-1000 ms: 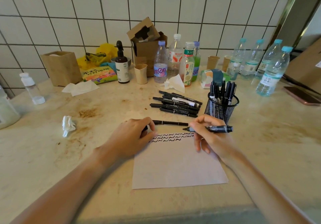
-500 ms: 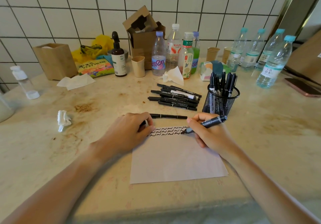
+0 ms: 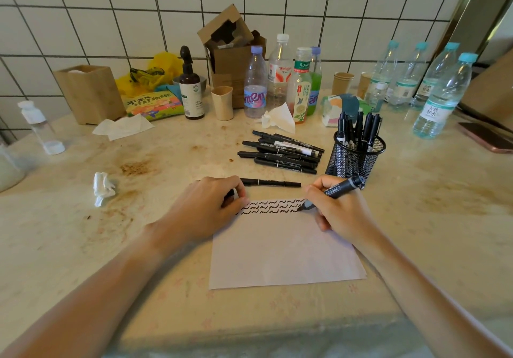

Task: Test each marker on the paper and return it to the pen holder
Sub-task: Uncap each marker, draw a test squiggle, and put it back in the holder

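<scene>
My paper [image 3: 283, 249] lies at the near edge of the counter [image 3: 416, 219], and I am mid-test: my right hand [image 3: 340, 213] pinches a marker [image 3: 334, 191] with its tip down at the right end of the squiggle rows along the paper's far edge. My left hand [image 3: 202, 210] rests curled on the paper's far left corner around something dark, probably the cap, though I cannot tell. Next, I judge, comes recapping, then dropping it into the mesh pen holder [image 3: 356, 152] just behind my right hand. The loose pile of markers [image 3: 280, 152] beyond the paper awaits testing; one lies alone [image 3: 270, 183] at the paper's far edge.
</scene>
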